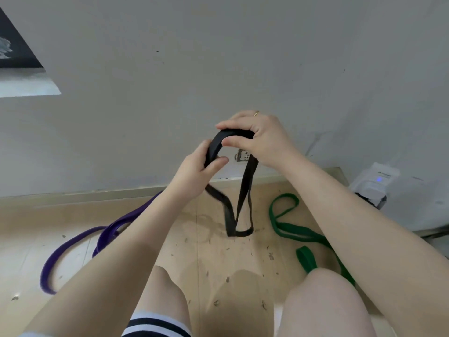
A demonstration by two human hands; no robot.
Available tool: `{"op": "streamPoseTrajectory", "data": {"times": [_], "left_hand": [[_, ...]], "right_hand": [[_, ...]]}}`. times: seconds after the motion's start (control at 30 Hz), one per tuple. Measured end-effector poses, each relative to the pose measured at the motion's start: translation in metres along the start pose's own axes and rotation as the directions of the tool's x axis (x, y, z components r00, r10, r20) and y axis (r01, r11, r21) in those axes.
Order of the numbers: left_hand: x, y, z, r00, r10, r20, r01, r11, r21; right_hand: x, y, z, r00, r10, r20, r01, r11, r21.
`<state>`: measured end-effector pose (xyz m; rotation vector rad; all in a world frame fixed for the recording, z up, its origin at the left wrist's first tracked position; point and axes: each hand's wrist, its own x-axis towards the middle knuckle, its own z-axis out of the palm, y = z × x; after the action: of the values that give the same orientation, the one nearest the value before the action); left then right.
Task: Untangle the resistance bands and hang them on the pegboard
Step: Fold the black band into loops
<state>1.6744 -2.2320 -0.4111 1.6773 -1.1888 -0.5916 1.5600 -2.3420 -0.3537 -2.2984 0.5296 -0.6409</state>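
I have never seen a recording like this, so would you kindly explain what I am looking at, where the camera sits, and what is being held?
There is no machine here: a person works with bare hands, and the single picture comes from a camera worn on their head, looking forward and down. That is why you see both forearms and the knees from above.

The left hand and the right hand both grip the top of a black resistance band, which hangs down in loops toward the wooden floor.

On the floor, a purple band lies to the left and a green band to the right. A white device with a small blue light stands by the wall. No pegboard is in view.
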Motion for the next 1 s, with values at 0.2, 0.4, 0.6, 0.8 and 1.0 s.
{"op": "streamPoseTrajectory", "data": {"times": [0.2, 0.4, 0.6, 0.8, 1.0], "left_hand": [[-0.015, -0.015, 0.013, 0.993, -0.041, 0.106, 0.043, 0.999, -0.01], [-0.017, -0.02, 0.017, 0.962, -0.126, 0.244, 0.145, 0.987, -0.063], [-0.018, -0.017, 0.016, 0.977, -0.137, 0.163, 0.165, 0.972, -0.169], [-0.017, -0.013, 0.027, 0.981, -0.19, 0.044, 0.194, 0.938, -0.287], [-0.022, -0.008, 0.029, 0.978, -0.156, 0.138, 0.185, 0.956, -0.227]], "right_hand": [[-0.006, 0.007, 0.012, 0.987, -0.045, 0.151, 0.076, 0.975, -0.208], [-0.012, 0.006, 0.022, 0.99, -0.02, 0.143, 0.035, 0.994, -0.1], [-0.018, -0.002, 0.021, 0.999, 0.007, 0.045, -0.004, 0.997, -0.079], [-0.019, -0.004, 0.022, 0.999, 0.031, 0.026, -0.028, 0.994, -0.105], [-0.028, -0.002, 0.02, 0.997, 0.051, 0.052, -0.051, 0.999, 0.001]]}}
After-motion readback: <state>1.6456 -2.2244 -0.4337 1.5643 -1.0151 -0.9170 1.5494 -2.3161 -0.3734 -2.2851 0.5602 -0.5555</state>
